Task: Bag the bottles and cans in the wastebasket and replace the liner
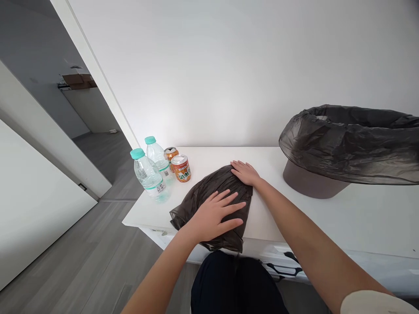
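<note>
A dark, see-through plastic garbage bag (pixel 199 192) lies flattened on the white cabinet top, its near edge hanging over the front. My left hand (pixel 214 216) rests flat on the middle of the bag with its fingers spread. At the bag's far right corner, my right hand (pixel 245 172) lies palm down with its fingers stretched out. Neither hand grips the bag. Left of the bag stand two clear water bottles with teal caps, the nearer bottle (pixel 149 174) and the farther bottle (pixel 157 155). Beside them are a red and orange can (pixel 181 168) and an orange can (pixel 170 152).
On the right of the cabinet top (pixel 268 213) stands a brown trash bin (pixel 310 181), a dark bag liner (pixel 347 150) folded over its rim. A white wall rises behind. Black drawer handles (pixel 284 269) show at the front, and a doorway lies to the left.
</note>
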Demonstrator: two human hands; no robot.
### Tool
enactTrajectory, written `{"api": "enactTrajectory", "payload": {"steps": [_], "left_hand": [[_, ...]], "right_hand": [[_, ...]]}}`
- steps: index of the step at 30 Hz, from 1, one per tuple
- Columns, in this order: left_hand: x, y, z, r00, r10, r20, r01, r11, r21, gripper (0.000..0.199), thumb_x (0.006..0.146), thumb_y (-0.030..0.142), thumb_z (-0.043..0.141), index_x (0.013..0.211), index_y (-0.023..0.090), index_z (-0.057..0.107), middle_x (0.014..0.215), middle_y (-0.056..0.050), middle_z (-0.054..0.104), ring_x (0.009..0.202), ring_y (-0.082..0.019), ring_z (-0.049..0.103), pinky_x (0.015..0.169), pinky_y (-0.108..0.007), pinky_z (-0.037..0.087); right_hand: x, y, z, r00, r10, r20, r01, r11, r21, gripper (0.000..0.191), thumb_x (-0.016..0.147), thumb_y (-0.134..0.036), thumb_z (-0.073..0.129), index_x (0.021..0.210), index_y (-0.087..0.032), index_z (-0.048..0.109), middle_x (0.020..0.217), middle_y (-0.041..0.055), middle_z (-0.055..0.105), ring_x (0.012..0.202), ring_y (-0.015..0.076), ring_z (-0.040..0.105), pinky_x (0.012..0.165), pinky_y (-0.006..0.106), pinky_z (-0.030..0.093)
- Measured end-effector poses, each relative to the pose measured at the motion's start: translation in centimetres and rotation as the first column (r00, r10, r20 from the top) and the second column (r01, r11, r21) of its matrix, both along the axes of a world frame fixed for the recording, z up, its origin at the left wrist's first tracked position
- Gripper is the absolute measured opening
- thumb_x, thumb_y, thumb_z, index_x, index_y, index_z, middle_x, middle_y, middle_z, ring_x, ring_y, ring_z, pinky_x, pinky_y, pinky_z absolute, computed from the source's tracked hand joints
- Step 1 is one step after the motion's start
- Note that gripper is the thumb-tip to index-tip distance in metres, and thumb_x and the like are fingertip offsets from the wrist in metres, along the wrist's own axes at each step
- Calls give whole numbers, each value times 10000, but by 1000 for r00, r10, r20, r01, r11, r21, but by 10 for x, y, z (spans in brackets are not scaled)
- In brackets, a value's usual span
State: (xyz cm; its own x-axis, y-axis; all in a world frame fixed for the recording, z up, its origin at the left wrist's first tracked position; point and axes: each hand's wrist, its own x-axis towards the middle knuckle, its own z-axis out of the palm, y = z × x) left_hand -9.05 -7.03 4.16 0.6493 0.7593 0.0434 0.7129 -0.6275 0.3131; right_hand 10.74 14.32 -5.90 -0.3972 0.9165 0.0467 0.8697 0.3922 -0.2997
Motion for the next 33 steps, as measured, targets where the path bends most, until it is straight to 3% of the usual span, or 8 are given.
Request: {"api": "enactTrajectory", "payload": {"steps": [4, 9, 14, 18, 22, 28, 31, 33], "left_hand": [[17, 2, -13, 999, -40, -16, 39, 995, -89, 560, 964, 598, 311, 1469, 361, 352, 1574, 2, 276, 1476, -240, 177, 1187, -503, 163], [16, 1, -41, 999, -30, -26, 29, 999, -39, 641, 922, 668, 333, 1480, 352, 331, 1588, -7, 235, 1481, -255, 151, 1195, -529, 103], [16, -2, -40, 1000, -15, -21, 15, 1000, 1, 656, 905, 693, 337, 1468, 359, 353, 1577, 2, 270, 1475, -240, 185, 1200, -506, 113], [16, -4, -38, 1000, -8, -11, 8, 1000, -2, 645, 903, 691, 348, 1462, 370, 362, 1571, 6, 284, 1469, -245, 209, 1197, -513, 126], [18, -2, -38, 1000, -7, -16, 7, 1000, 8, 634, 906, 687, 340, 1458, 375, 368, 1570, 15, 287, 1467, -241, 214, 1196, -513, 126], [35, 18, -40, 1000, 16, 18, -17, 999, 51, 534, 940, 620, 336, 1409, 389, 442, 1540, 29, 363, 1457, -233, 242, 1190, -537, 133], [29, 17, -37, 951, 194, 240, -218, 973, 78, 457, 972, 515, 338, 1383, 381, 487, 1452, 17, 494, 1404, -235, 348, 1189, -521, 170], [14, 7, -33, 823, 342, 454, -393, 919, 20, 442, 987, 458, 312, 1349, 334, 533, 1372, -13, 569, 1332, -235, 444, 1161, -479, 271]], "right_hand": [[0, 0, 1, 1000, -7, -30, 7, 1000, 5, 616, 965, -514, 156, 1521, -260, 226, 1597, -17, 208, 1481, 188, 148, 1201, 436, 104], [-1, -4, 6, 987, -77, -141, 83, 996, 40, 627, 955, -498, 231, 1507, -202, 252, 1572, 44, 289, 1449, 211, 237, 1181, 397, 177], [5, -3, 8, 889, -266, -373, 301, 953, 37, 547, 883, -513, 383, 1281, -172, 539, 1375, 128, 511, 1294, 300, 411, 1073, 430, 329], [11, 0, 7, 853, -270, -447, 304, 953, 5, 402, 779, -498, 532, 1036, -213, 650, 1231, 104, 594, 1198, 317, 467, 1012, 449, 377], [12, 3, 9, 794, -207, -571, 230, 973, -32, 365, 798, -497, 492, 950, -195, 630, 1008, 78, 675, 983, 261, 596, 870, 403, 471], [11, -1, 57, 704, -114, -701, 196, 980, 37, 462, 831, -462, 484, 1173, -158, 552, 1068, 108, 686, 971, 234, 636, 842, 365, 500], [7, -27, 89, 720, -25, -694, 188, 969, 160, 540, 849, -426, 507, 1344, -212, 477, 1146, 77, 679, 1074, 239, 615, 942, 388, 470], [-2, -59, 99, 788, 39, -614, 135, 963, 235, 552, 873, -410, 492, 1406, -273, 445, 1243, 40, 647, 1171, 247, 575, 1004, 402, 442]]}}
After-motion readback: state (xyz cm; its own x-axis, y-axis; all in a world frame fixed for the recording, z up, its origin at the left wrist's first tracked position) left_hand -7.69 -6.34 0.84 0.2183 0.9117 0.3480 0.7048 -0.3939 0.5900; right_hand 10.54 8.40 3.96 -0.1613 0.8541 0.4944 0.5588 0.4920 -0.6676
